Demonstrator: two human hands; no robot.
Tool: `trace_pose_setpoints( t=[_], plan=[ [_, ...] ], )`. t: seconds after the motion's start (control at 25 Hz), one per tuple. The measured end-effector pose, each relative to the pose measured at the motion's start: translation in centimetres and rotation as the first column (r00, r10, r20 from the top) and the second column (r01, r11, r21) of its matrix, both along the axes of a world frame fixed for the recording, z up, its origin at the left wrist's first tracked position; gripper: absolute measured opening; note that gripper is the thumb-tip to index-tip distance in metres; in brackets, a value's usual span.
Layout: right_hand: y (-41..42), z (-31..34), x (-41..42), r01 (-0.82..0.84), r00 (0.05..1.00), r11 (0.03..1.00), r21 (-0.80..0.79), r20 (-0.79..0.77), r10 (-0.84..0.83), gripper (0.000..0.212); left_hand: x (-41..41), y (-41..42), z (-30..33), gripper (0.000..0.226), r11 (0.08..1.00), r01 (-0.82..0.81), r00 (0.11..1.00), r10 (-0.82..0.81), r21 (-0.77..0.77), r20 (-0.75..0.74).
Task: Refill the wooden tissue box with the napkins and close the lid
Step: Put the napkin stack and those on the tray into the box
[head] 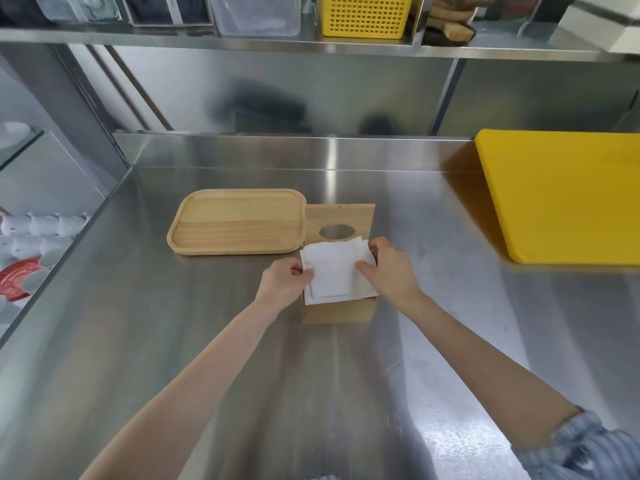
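The stack of napkins (pixel 334 271) sits over the open top of the wooden tissue box (pixel 339 311) near the worktop's middle, not yet down inside. It looks light, soft and apt to fan out, so gripping opposite edges suits it: the left hand (pixel 285 284) pinches the left edge, the right hand (pixel 389 268) the right. The lid (pixel 341 220) stands open behind; a wooden tray (pixel 237 221) touches its left side, while a yellow cutting board (pixel 561 195) lies well apart.

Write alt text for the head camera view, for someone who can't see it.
Two bare hands, left and right, hold a stack of white napkins over an open wooden box on a steel counter. Its lid stands open behind, beside a tray.
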State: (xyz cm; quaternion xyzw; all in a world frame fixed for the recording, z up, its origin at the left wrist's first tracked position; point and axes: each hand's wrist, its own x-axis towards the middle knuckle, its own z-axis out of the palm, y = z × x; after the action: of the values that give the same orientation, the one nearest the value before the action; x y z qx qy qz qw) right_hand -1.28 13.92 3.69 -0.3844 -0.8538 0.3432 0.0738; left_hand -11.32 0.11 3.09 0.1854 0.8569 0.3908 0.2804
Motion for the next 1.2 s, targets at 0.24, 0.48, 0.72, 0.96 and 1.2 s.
trace_pose_setpoints(
  t=[0.24, 0.48, 0.72, 0.96, 1.2],
  plan=[
    [0.1, -0.3, -1.4, -0.221, 0.949, 0.943, 0.25, 0.279, 0.148, 0.031, 0.6, 1.9, 0.1, 0.021, 0.962, 0.093, 0.934, -0.172, -0.255, -0.311],
    [-0.7, -1.7, -2.1, -0.354, 0.869, 0.856, 0.378, 0.47, 0.152, 0.028, 0.7, 2.7, -1.0, 0.028, 0.83, 0.106, 0.797, -0.4, -0.548, -0.452],
    [-0.8, -2.5, -2.3, -0.315, 0.894, 0.849, 0.424, 0.432, 0.116, 0.031, 0.4, 3.1, -1.9, 0.028, 0.846, 0.083, 0.766, -0.393, -0.527, -0.51],
    [-0.4, -1.6, -1.0, -0.357, 0.921, 0.825, 0.439, 0.312, 0.233, 0.027, 0.6, 2.2, -1.5, 0.032, 0.871, 0.169, 0.623, -0.457, -0.462, -0.634],
    [-0.7, -1.9, -1.3, -0.566, 0.774, 0.74, 0.364, 0.544, 0.325, 0.032, -0.1, 3.0, -1.6, 0.039, 0.603, 0.375, 0.49, -0.773, -0.704, -0.402]
  ],
)
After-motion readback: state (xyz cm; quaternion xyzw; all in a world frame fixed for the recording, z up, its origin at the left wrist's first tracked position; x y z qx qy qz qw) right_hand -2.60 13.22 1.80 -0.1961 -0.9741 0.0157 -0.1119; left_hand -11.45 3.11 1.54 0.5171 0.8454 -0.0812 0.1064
